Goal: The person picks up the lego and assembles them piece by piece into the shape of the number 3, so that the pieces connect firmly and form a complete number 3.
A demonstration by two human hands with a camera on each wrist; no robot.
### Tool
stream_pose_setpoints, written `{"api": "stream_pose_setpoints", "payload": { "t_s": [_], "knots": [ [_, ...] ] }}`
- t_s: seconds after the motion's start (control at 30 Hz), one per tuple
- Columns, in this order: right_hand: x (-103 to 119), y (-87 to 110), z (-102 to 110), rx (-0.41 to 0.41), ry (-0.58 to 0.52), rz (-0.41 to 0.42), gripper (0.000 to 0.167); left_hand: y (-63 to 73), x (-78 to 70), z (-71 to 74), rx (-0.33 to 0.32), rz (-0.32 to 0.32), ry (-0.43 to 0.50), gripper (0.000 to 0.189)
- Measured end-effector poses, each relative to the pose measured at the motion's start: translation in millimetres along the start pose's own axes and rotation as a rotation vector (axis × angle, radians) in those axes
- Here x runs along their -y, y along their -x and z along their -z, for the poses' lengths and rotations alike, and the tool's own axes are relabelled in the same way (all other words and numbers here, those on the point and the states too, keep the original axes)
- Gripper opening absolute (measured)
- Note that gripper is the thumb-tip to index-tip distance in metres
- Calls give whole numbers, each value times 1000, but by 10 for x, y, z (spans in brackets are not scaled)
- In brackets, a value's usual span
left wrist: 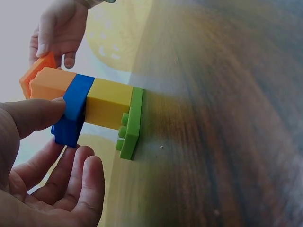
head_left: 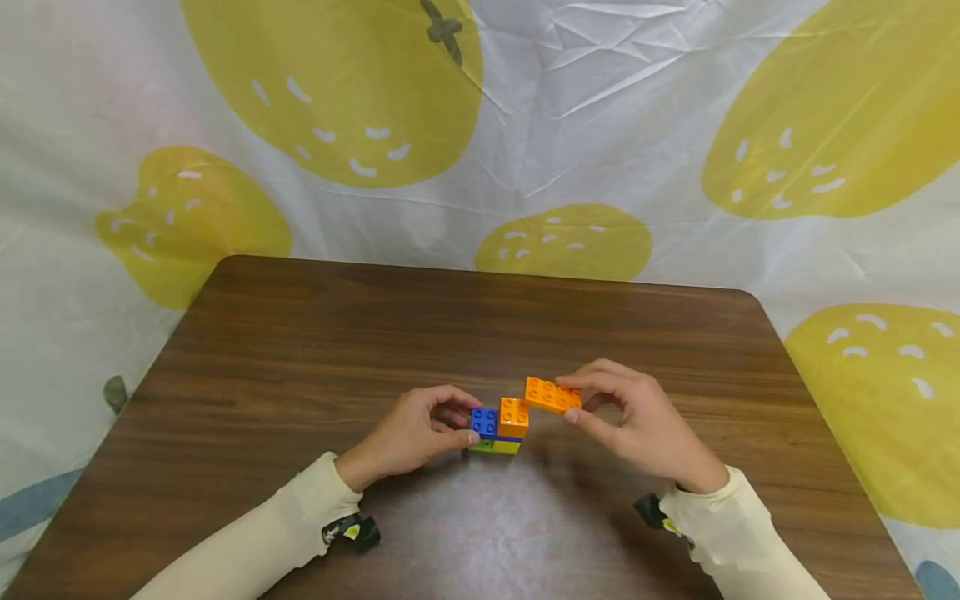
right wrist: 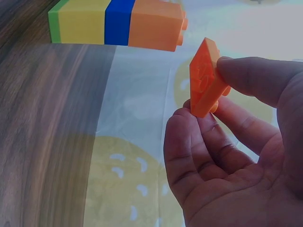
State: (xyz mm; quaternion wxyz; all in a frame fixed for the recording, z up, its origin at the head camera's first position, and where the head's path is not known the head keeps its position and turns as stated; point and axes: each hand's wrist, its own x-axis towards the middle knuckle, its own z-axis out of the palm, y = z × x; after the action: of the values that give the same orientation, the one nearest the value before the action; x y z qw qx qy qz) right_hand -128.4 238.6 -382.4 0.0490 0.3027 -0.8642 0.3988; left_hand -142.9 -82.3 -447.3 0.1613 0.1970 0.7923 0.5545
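A stack of toy bricks stands on the table: a thin green brick [left wrist: 134, 124] at the bottom, a yellow brick [left wrist: 110, 101] over it, then a thin blue brick [left wrist: 78, 105], and an orange block [head_left: 514, 415] on top at the blue brick's right end. My left hand [head_left: 416, 429] pinches the blue brick's overhanging left end between thumb and fingers. Just right of the stack's top, my right hand [head_left: 637, 417] holds a thin orange brick [head_left: 552, 395] by its right end, tilted. In the right wrist view this brick is apart from the orange block.
The brown wooden table [head_left: 360, 333] carries the stack near its middle. Behind it hangs a white cloth [head_left: 585, 92] with yellow fruit prints. A small dark device [head_left: 352, 531] sits at each wrist, by the cream sleeves.
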Motion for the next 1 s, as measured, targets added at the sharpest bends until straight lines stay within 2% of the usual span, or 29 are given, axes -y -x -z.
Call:
{"api": "stream_pose_setpoints", "payload": {
  "t_s": [0.6,1.0],
  "knots": [
    [139,-138,-87,12,-5,83,40,4,-31,6,8,-19,35,36],
    [180,-220,-163,12,-13,128,38,2,-6,-8,7,-9,75,39]
  ]
}}
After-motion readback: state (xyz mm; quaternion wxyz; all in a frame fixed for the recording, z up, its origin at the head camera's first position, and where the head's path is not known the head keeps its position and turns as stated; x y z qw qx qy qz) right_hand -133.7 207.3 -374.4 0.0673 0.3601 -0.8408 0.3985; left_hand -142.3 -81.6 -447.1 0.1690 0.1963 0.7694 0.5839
